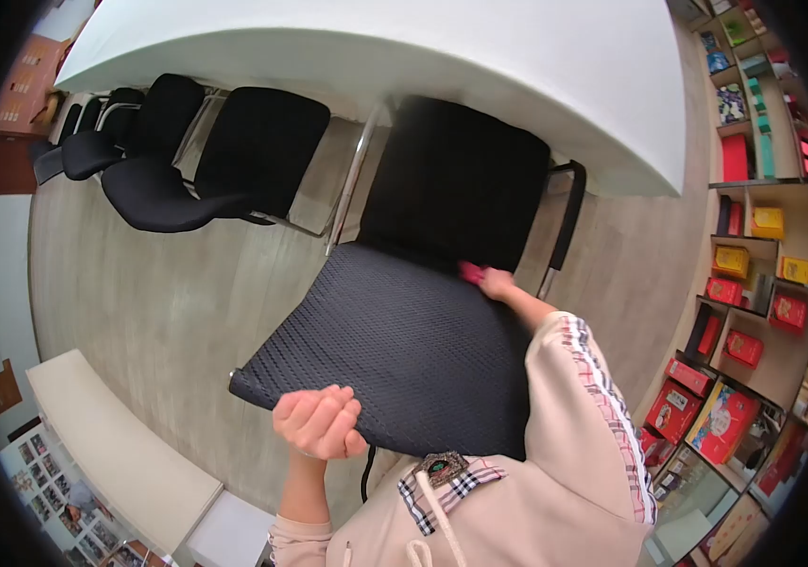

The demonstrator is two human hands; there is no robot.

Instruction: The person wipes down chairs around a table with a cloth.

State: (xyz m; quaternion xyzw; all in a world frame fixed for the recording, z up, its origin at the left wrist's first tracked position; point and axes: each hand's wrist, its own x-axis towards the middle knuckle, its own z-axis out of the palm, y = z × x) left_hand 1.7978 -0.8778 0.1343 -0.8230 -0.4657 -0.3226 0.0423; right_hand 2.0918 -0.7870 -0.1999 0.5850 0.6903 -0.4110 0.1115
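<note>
A black office chair faces away from me, its textured backrest [395, 345] closest to my body and its black seat [456, 175] beyond. My right hand [498, 284] reaches past the backrest's right side and is closed on a pink-red cloth [471, 272], where seat and backrest meet. Only part of the cloth shows. My left hand [317, 422] is a closed fist at the near edge of the backrest. Its palm is hidden, and I cannot tell whether it grips anything.
A long white table [376, 38] curves behind the chair, partly over the seat. More black chairs [262, 142] line up to the left. Shelves [768, 194] with red and yellow boxes stand at right. A cream counter [111, 444] is at lower left.
</note>
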